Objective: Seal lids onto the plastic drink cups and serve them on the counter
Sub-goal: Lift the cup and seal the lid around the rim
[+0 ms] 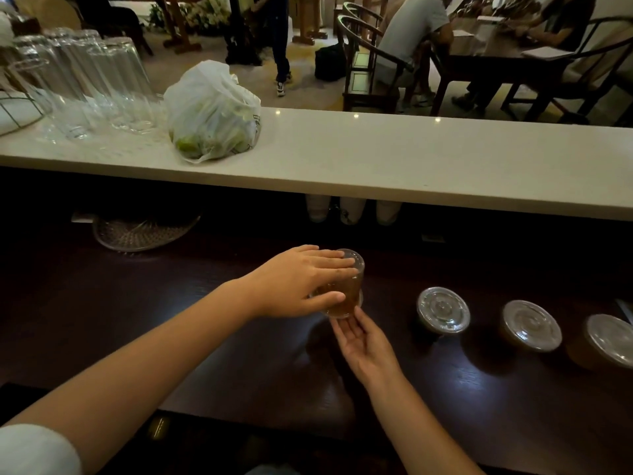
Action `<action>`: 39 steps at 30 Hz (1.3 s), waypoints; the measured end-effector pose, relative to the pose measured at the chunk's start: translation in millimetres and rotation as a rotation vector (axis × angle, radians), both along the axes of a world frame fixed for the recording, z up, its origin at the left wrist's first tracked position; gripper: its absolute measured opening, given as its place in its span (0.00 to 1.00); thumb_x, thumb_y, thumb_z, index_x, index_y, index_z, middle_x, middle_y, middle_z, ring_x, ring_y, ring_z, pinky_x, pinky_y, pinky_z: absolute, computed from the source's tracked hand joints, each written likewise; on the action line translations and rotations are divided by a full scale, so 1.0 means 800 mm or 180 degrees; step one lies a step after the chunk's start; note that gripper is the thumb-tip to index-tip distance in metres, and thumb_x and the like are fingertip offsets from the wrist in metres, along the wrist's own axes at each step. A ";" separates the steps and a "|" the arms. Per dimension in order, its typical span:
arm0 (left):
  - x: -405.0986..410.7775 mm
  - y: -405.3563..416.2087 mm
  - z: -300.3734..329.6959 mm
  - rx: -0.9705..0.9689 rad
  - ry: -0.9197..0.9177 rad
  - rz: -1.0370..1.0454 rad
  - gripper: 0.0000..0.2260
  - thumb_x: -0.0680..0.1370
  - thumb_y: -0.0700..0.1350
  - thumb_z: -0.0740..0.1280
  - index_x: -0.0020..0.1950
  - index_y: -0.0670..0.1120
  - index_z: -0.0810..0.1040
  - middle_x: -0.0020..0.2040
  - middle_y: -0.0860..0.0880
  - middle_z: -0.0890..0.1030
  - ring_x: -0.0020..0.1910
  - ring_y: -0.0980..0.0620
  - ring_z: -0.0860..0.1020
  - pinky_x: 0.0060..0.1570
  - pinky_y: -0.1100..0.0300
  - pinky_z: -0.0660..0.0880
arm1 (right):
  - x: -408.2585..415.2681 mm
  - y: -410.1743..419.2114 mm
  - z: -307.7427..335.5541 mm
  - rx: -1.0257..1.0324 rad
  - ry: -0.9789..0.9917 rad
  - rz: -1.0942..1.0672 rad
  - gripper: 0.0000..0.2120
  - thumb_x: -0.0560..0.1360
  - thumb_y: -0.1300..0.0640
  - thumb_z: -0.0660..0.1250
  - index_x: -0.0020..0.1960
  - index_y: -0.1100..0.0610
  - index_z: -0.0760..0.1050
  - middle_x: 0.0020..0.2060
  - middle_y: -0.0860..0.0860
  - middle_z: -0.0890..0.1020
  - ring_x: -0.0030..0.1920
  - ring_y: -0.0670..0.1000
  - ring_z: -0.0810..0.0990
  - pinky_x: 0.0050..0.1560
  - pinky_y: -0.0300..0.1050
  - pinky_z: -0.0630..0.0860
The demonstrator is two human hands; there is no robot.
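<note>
A clear plastic cup of brown drink (344,301) stands on the dark lower worktop (239,354). My left hand (301,281) lies over its clear lid (354,260), fingers flat on top and thumb against the cup's side. My right hand (363,344) is palm up, its fingertips touching the cup's base from the near side. Three more lidded cups of brown drink (443,310) (531,325) (608,341) stand in a row to the right. The white counter (411,159) runs across above the worktop.
On the white counter's left end sit a tied plastic bag of green fruit (214,113) and several upturned glasses (85,80). A woven tray (144,231) and stacked cups (352,209) sit under the counter. People sit at tables beyond it.
</note>
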State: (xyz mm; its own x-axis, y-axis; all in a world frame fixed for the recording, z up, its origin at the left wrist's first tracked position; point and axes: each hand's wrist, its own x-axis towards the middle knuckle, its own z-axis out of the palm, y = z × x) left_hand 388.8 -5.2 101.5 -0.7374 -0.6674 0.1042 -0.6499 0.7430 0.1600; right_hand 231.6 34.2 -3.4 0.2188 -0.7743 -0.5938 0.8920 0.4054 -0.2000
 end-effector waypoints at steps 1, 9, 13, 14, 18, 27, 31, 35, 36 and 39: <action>-0.002 0.001 0.000 0.0002 0.0026 0.0022 0.23 0.78 0.58 0.52 0.70 0.50 0.65 0.71 0.51 0.68 0.72 0.54 0.61 0.71 0.52 0.58 | -0.001 -0.002 0.000 -0.0019 -0.0001 -0.0011 0.06 0.76 0.67 0.60 0.49 0.67 0.75 0.37 0.63 0.84 0.38 0.58 0.85 0.36 0.53 0.82; -0.023 0.046 -0.043 0.1141 0.2621 0.1214 0.18 0.78 0.46 0.57 0.69 0.49 0.65 0.69 0.54 0.68 0.71 0.60 0.62 0.69 0.69 0.57 | -0.035 -0.032 0.017 -0.0702 0.1942 -0.0035 0.07 0.76 0.67 0.62 0.53 0.65 0.76 0.42 0.58 0.83 0.43 0.53 0.82 0.42 0.48 0.81; -0.064 0.070 -0.075 0.2303 0.4121 0.2133 0.16 0.81 0.43 0.51 0.66 0.55 0.67 0.68 0.56 0.69 0.69 0.60 0.64 0.67 0.61 0.63 | -0.056 -0.045 0.025 -0.1502 0.4293 -0.0016 0.09 0.74 0.67 0.66 0.54 0.64 0.78 0.46 0.58 0.82 0.46 0.53 0.81 0.50 0.46 0.77; -0.072 0.071 -0.081 0.2709 0.4466 0.2248 0.15 0.81 0.45 0.49 0.65 0.54 0.68 0.67 0.55 0.70 0.68 0.59 0.64 0.67 0.56 0.63 | -0.061 -0.046 0.027 -0.1783 0.4905 0.0007 0.09 0.73 0.66 0.67 0.52 0.62 0.79 0.45 0.57 0.82 0.46 0.53 0.80 0.50 0.46 0.77; -0.088 0.064 -0.101 0.4175 0.5629 0.2701 0.19 0.80 0.54 0.49 0.55 0.46 0.76 0.56 0.50 0.78 0.64 0.52 0.70 0.64 0.50 0.64 | -0.079 -0.047 0.033 -0.2803 0.6172 -0.0041 0.10 0.69 0.68 0.70 0.50 0.61 0.80 0.43 0.54 0.80 0.45 0.54 0.79 0.47 0.47 0.75; -0.111 0.048 -0.127 0.5453 0.6369 0.3340 0.31 0.79 0.56 0.51 0.70 0.32 0.58 0.69 0.32 0.65 0.68 0.39 0.67 0.62 0.49 0.65 | -0.109 -0.031 0.010 -0.4739 0.7288 0.0154 0.08 0.69 0.68 0.70 0.47 0.62 0.79 0.39 0.54 0.80 0.39 0.54 0.78 0.35 0.46 0.75; -0.117 0.047 -0.133 0.5417 0.6502 0.3371 0.29 0.80 0.56 0.52 0.71 0.36 0.58 0.69 0.28 0.61 0.69 0.36 0.64 0.64 0.47 0.64 | -0.117 -0.026 -0.005 -0.4917 0.7303 0.0299 0.06 0.72 0.66 0.67 0.48 0.62 0.79 0.40 0.54 0.81 0.41 0.53 0.78 0.40 0.44 0.74; -0.121 0.054 -0.144 0.5379 0.6427 0.3421 0.26 0.79 0.57 0.52 0.66 0.38 0.66 0.64 0.27 0.65 0.65 0.36 0.68 0.65 0.48 0.64 | -0.121 -0.023 -0.018 -0.5148 0.7225 0.0535 0.07 0.72 0.65 0.65 0.48 0.62 0.80 0.42 0.54 0.82 0.42 0.53 0.79 0.41 0.43 0.74; -0.122 0.056 -0.146 0.5382 0.6394 0.3400 0.25 0.79 0.58 0.52 0.62 0.38 0.69 0.60 0.27 0.68 0.61 0.36 0.71 0.64 0.49 0.65 | -0.123 -0.022 -0.021 -0.5184 0.7198 0.0613 0.07 0.72 0.65 0.64 0.47 0.62 0.80 0.42 0.54 0.82 0.42 0.54 0.79 0.41 0.44 0.74; -0.122 0.063 -0.155 0.5416 0.6405 0.3327 0.25 0.78 0.59 0.52 0.57 0.38 0.72 0.56 0.28 0.72 0.56 0.36 0.75 0.59 0.48 0.69 | -0.126 -0.016 -0.032 -0.5197 0.7086 0.0890 0.07 0.72 0.63 0.64 0.46 0.61 0.79 0.41 0.54 0.82 0.42 0.54 0.79 0.39 0.45 0.77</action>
